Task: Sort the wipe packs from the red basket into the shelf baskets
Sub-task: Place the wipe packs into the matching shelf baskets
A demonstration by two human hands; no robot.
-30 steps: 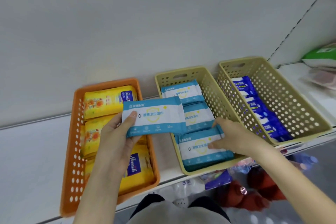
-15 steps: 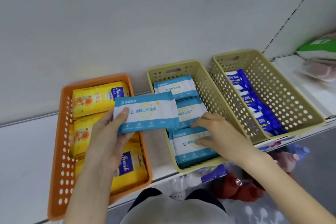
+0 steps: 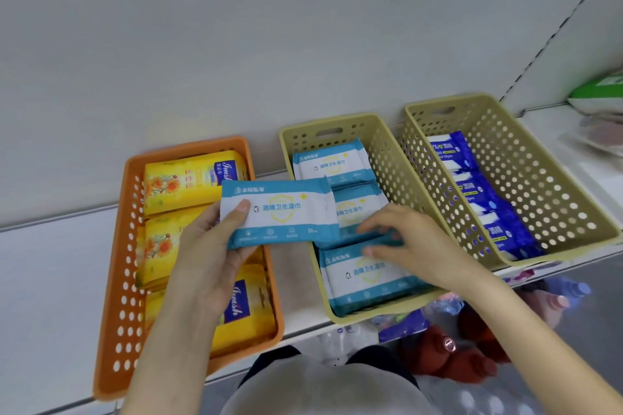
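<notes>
Orange perforated plastic basket (image 3: 118, 246): three yellow packs (image 3: 178, 178). Middle beige perforated basket (image 3: 387, 158): three teal-and-white packs (image 3: 333, 162). Right beige basket (image 3: 539, 178): three dark-blue packs (image 3: 472, 189). Left hand (image 3: 205, 263) grips a fourth teal-and-white wipe pack (image 3: 286, 212) just beside its matches, waiting, I reckon, while the right hand (image 3: 418, 246) makes room there. Pinching or pressing? Can't tell.

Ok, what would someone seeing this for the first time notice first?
Probably the left hand holding a light blue wipe pack up over the gap between the orange basket and the middle beige basket, where the right hand rests on matching packs. Next, the colour blocks: yellow packs in the orange basket on the left, dark blue packs in the right beige basket.
</notes>
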